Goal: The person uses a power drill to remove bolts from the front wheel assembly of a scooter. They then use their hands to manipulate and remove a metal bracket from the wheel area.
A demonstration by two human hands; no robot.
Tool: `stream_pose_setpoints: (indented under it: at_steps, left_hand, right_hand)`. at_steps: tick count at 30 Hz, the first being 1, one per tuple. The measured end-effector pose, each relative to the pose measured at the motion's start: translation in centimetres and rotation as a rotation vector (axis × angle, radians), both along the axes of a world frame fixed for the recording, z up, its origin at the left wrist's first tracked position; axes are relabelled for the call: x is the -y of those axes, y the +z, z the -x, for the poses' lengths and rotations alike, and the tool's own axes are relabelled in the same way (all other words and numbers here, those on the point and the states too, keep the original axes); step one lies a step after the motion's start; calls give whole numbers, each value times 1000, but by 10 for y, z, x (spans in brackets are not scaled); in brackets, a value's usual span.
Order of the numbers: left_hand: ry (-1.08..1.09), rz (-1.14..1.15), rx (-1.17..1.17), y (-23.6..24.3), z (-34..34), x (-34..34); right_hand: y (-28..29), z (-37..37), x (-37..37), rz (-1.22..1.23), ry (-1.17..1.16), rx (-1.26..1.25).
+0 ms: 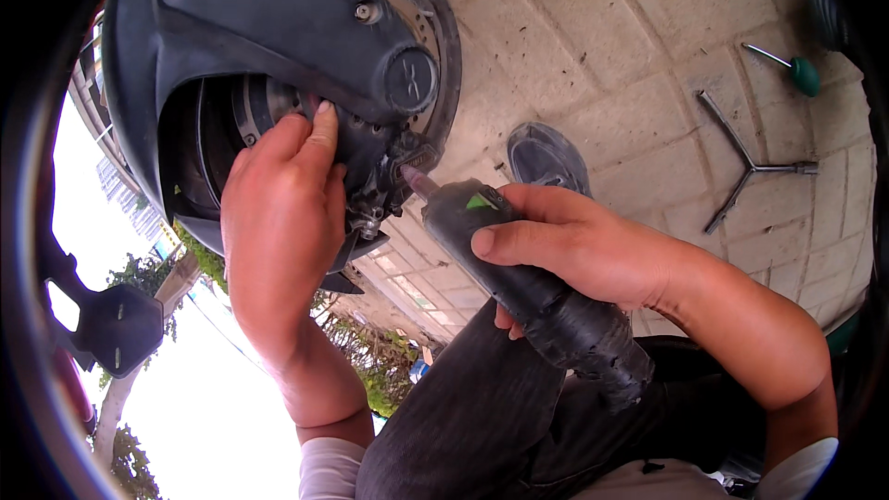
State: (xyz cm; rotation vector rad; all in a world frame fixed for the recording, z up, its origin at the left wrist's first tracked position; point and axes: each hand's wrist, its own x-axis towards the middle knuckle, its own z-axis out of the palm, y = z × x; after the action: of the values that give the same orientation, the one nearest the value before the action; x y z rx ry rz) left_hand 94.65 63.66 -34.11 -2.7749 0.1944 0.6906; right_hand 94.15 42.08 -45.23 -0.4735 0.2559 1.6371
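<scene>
A black front fender (231, 14) covers a wheel (431, 28), with a brake disc and caliper (417, 153) at its lower right. My left hand (282, 213) reaches into the wheel beside the caliper, fingers curled and index fingertip against the parts there; whatever they grip is hidden. My right hand (565, 250) grips a black, scuffed bottle (546, 324) with a green patch. Its translucent pinkish nozzle (421, 181) points up-left at the caliper, its tip at or very near it.
On the paving (630, 37) at the right lie a green-handled screwdriver (804, 74) and a three-arm socket wrench (750, 167). My shoe (546, 157) is behind the bottle, my knee below. A black mirror-like part (116, 329) is at the left, near trees and shrubs.
</scene>
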Motion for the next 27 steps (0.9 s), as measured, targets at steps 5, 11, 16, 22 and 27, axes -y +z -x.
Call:
stream_pose_setpoints:
  at_steps: [5,11,16,22,27]
  left_hand:
    - [-2,17,8,-1,0,0]
    - [16,13,-9,0,-1,1]
    - [47,-65,-44,2,1,5]
    - [49,-60,-68,4,1,2]
    - [20,-69,-66,2,2,1]
  right_hand:
    - [4,-3,0,-17,-37,-69]
    - [5,-8,1,-11,-21,-111]
    - [5,-9,0,3,-35,-76]
    - [2,-8,-2,17,-25,-30]
    - [3,-8,-4,19,-5,-22]
